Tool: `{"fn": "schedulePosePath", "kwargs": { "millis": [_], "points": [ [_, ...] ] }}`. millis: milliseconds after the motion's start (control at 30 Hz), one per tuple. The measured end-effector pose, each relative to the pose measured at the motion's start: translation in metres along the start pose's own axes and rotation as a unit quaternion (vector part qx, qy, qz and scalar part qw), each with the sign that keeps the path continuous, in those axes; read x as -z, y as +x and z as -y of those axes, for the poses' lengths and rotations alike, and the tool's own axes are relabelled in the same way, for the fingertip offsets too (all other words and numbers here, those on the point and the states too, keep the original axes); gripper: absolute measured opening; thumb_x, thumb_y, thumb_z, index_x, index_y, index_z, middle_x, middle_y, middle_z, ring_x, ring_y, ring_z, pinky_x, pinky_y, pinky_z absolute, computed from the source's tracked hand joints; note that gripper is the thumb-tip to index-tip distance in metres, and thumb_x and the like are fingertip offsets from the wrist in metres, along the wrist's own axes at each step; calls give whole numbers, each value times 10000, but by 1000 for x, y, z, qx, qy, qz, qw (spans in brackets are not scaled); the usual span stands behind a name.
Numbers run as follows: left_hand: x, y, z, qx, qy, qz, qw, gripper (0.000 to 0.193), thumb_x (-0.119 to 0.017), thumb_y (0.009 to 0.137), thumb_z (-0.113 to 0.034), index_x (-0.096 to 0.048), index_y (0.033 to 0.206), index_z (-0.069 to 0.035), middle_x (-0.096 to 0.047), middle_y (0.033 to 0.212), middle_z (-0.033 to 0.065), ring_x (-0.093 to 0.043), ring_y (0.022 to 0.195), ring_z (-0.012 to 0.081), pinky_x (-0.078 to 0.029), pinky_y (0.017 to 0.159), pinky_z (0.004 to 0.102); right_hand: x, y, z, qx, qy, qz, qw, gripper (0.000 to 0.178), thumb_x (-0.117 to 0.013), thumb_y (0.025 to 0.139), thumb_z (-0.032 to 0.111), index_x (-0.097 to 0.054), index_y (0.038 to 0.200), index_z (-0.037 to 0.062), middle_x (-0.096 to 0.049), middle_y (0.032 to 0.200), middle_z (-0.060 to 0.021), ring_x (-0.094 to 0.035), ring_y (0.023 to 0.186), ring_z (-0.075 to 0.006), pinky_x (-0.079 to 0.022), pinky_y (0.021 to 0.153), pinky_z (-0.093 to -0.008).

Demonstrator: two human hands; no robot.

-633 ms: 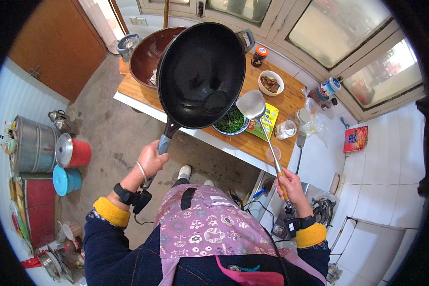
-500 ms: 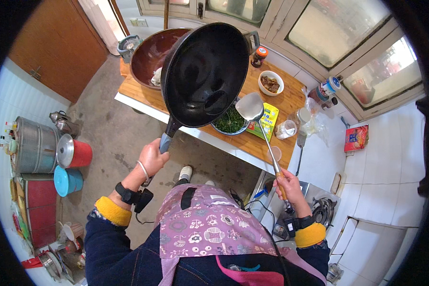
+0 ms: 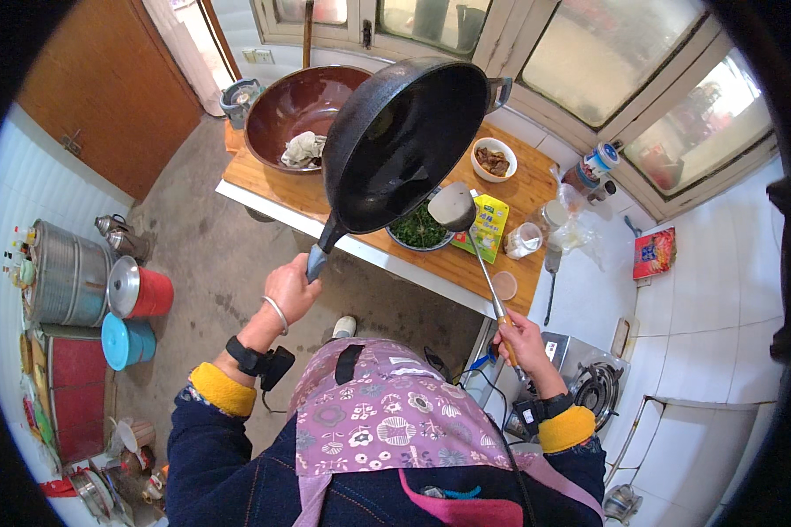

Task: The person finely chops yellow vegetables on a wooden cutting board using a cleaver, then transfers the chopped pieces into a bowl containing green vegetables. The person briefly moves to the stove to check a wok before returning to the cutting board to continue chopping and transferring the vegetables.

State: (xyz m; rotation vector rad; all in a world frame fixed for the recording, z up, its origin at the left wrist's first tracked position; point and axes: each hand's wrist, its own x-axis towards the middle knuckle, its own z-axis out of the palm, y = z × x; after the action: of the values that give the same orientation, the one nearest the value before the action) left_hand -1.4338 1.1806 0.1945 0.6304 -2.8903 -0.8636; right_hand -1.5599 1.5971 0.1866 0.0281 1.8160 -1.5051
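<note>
My left hand [image 3: 292,288] is closed round the grey-tipped handle of a black wok [image 3: 373,167]. I hold the wok in the air, tilted, over the front of the wooden board; its inner wall looks dark and shiny. In my right hand [image 3: 520,342] is the wooden grip of a long metal wok spatula [image 3: 453,208], its blade close to the wok's lower right rim. Below them on the board stands a bowl of chopped greens [image 3: 418,227], partly hidden by the wok. A yellow-green packet [image 3: 485,230] lies beside that bowl.
A large brown basin [image 3: 281,104] with a pale cloth-like lump stands behind the wok. Further right are a white bowl of brown pieces [image 3: 494,160], jars [image 3: 525,241] and a plastic bag. A gas stove [image 3: 599,386] is by my right forearm. Buckets [image 3: 127,342] stand on the left.
The wok has shifted right and tipped further, showing more of its outside and more of the brown basin; it now covers the orange-lidded jar. The spatula blade has turned and moved slightly left.
</note>
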Motion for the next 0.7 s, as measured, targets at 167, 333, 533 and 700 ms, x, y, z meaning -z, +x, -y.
{"fn": "schedulePosePath", "kwargs": {
  "millis": [167,333,533,700],
  "points": [
    [0,2,-2,1,32,5,999,237,-631,771,-213,-506,889,-50,-614,740,229,-600,742,436,-464,660,511,-6,-5,-2,-4,-16,-28,999,531,-570,913,131,-383,1393,3,-582,741,-42,-483,461,-81,-400,387,-231],
    [2,3,-4,2,38,4,999,240,-631,780,-218,-505,898,-51,-619,749,229,-603,752,437,-467,672,516,-8,-11,-10,26,-84,-44,995,573,-597,897,117,-371,1405,-22,-604,819,-58,-562,572,-114,-471,527,-245],
    [-4,2,-5,-9,41,-11,999,230,-634,768,-197,-507,893,-52,-598,701,217,-597,719,430,-463,644,506,-12,-6,-5,271,-367,-129,880,560,-644,855,146,-445,1356,-3,-622,1151,-222,-642,1014,-296,-504,845,-328],
    [-7,3,-4,-27,31,-15,999,238,-641,757,-189,-512,903,-52,-594,701,218,-595,716,433,-464,639,509,-30,9,11,325,-495,-189,783,603,-665,812,155,-453,1373,104,-621,1005,-158,-639,853,-325,-526,680,-387]
  ]
}}
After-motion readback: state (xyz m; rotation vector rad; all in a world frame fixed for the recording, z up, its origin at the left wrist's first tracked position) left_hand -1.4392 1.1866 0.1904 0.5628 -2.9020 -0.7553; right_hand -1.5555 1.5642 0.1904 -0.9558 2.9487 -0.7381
